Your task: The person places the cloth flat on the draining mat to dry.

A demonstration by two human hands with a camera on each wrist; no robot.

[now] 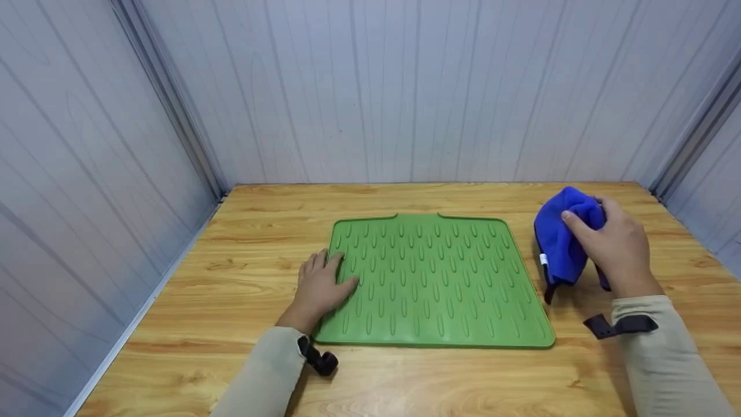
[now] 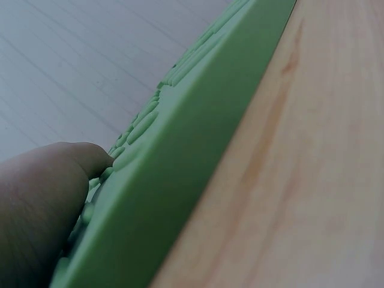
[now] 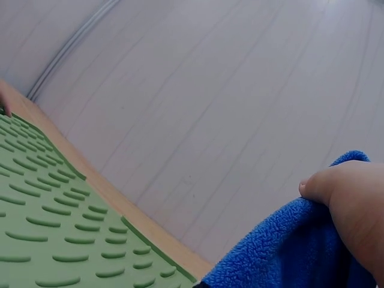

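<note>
A green ribbed mat (image 1: pixel 434 278) with a raised rim and a gap in its far edge lies on the wooden table. On its left edge rests my left hand (image 1: pixel 321 286), fingers spread and relaxed; the left wrist view has the thumb (image 2: pixel 60 174) touching the ribs just inside the rim. To the right of the mat, my right hand (image 1: pixel 622 243) pinches a bunched blue cloth (image 1: pixel 558 237) between thumb and fingers. The cloth hangs down in folds, with a white tag on its left side. In the right wrist view its fluffy pile (image 3: pixel 258 246) shows under the thumb.
The wood-grain table (image 1: pixel 231 278) runs back to a pale panelled wall (image 1: pixel 382 92), with side walls at left and right. A black strap (image 1: pixel 619 327) is round the right sleeve, another (image 1: pixel 318 356) round the left.
</note>
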